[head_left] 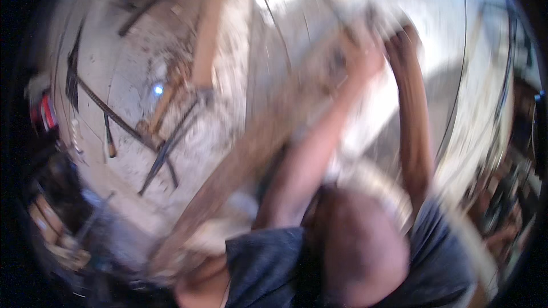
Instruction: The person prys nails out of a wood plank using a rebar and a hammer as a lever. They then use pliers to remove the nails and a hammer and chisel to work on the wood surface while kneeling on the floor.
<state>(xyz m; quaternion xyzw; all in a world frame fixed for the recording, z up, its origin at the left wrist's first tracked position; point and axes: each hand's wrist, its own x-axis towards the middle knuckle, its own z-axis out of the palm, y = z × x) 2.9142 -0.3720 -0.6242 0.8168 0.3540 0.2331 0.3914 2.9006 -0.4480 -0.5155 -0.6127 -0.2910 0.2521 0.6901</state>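
Note:
Both my arms reach up from dark grey sleeves, and the picture is strongly smeared. My left hand (364, 54) looks curled at the far end of a long wooden plank (242, 157). This plank runs slantwise from the lower left to the upper middle. Close by on the right, my right hand (404, 41) is bent at the wrist with its fingers folded in. Whatever the two hands grip is lost in the blur. Between my arms, low in view, is a rounded, skin-coloured shape (365, 245), too blurred to name.
Left of the plank, the pale, stained floor (128, 177) carries a wooden beam (211, 28), a dark ridged bar (108, 108), a short wooden piece (162, 105), dark forked metal pieces (165, 157) and a slim wooden-handled tool (110, 142). Blurred clutter (502, 199) lines the right rim.

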